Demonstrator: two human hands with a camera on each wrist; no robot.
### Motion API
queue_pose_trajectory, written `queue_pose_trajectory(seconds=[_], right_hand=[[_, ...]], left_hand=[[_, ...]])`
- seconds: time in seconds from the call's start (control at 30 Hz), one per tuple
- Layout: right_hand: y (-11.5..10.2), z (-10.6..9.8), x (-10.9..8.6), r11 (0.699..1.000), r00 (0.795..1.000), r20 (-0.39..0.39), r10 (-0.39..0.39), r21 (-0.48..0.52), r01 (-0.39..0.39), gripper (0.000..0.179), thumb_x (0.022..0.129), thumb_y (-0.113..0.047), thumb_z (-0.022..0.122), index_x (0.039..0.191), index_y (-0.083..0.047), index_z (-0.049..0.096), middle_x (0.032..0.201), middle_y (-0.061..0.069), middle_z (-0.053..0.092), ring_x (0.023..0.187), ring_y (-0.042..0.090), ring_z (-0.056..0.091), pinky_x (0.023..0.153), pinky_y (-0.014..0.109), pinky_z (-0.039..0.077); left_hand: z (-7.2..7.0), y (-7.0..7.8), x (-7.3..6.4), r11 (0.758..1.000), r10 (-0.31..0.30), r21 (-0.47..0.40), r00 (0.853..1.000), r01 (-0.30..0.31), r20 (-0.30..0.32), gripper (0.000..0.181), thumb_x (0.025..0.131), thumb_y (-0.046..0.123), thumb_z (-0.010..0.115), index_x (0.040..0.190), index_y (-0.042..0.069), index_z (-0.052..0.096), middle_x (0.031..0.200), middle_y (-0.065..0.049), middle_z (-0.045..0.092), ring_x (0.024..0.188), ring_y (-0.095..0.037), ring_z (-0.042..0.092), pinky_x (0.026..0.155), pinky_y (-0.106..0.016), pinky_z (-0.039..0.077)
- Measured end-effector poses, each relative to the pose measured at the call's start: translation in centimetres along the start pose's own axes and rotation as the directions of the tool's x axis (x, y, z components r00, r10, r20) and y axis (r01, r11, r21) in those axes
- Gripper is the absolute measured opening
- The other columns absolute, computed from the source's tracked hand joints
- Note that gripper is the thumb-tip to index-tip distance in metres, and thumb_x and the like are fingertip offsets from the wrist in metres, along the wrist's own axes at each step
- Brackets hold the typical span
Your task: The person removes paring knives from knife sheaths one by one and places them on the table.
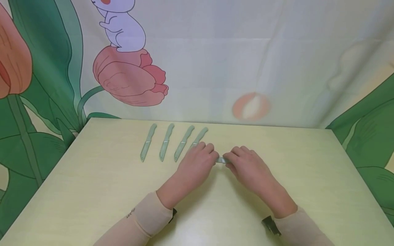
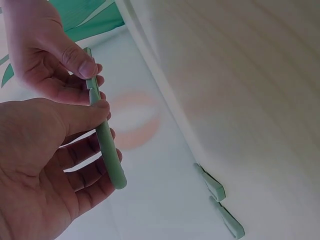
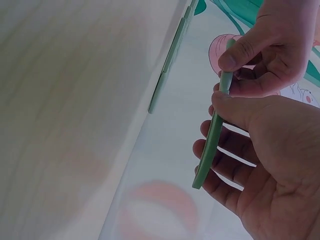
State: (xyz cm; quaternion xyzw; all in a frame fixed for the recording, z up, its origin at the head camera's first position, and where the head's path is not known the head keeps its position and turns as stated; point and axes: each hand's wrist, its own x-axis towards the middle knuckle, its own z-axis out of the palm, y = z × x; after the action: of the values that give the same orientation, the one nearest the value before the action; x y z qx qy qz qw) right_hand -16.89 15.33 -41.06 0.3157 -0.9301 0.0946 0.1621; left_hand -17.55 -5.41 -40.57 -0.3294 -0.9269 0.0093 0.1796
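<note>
Both hands hold one pale green knife (image 1: 221,160) above the table, lying roughly level between them in the head view. My left hand (image 1: 198,162) pinches its rounded handle (image 2: 111,155) between thumb and fingers. At the other end, my right hand (image 1: 249,167) grips the flat green cover (image 3: 209,147) over the blade, thumb on one side and fingers behind. Only a short light section shows between the hands in the head view. Left of my left hand lie several matching knives (image 1: 166,141) side by side; that hand partly hides the nearest knife (image 1: 200,135).
The pale wooden table (image 1: 101,184) reaches back to a printed curtain (image 1: 200,61) with flowers and a white animal. Dark clips (image 1: 271,225) sit by the sleeve cuffs.
</note>
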Motion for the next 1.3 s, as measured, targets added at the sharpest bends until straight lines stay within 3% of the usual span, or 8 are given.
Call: queue_pose_trajectory(seconds=[0.5, 1.3], right_hand=[[0.29, 0.14, 0.09, 1.0, 1.0, 0.009, 0.008, 0.004, -0.008, 0.023, 0.09, -0.01, 0.087, 0.111, -0.011, 0.077, 0.095, -0.001, 0.067, 0.077, 0.019, 0.052, 0.063, 0.027, 0.041], [0.79, -0.13, 0.26, 1.0, 1.0, 0.028, 0.009, 0.028, -0.009, 0.025, 0.09, -0.012, 0.087, 0.112, -0.012, 0.077, 0.099, -0.001, 0.069, 0.079, 0.019, 0.054, 0.064, 0.028, 0.043]], left_hand=[[0.13, 0.08, 0.12, 1.0, -0.017, 0.004, 0.999, 0.017, 0.027, 0.006, 0.097, 0.018, 0.08, 0.099, 0.013, 0.077, 0.085, 0.0, 0.056, 0.074, -0.018, 0.048, 0.064, -0.027, 0.044], [-0.32, 0.02, 0.24, 0.999, -0.031, -0.018, 0.999, 0.032, 0.035, 0.007, 0.096, 0.018, 0.08, 0.1, 0.013, 0.078, 0.087, 0.0, 0.058, 0.078, -0.02, 0.051, 0.07, -0.029, 0.047]])
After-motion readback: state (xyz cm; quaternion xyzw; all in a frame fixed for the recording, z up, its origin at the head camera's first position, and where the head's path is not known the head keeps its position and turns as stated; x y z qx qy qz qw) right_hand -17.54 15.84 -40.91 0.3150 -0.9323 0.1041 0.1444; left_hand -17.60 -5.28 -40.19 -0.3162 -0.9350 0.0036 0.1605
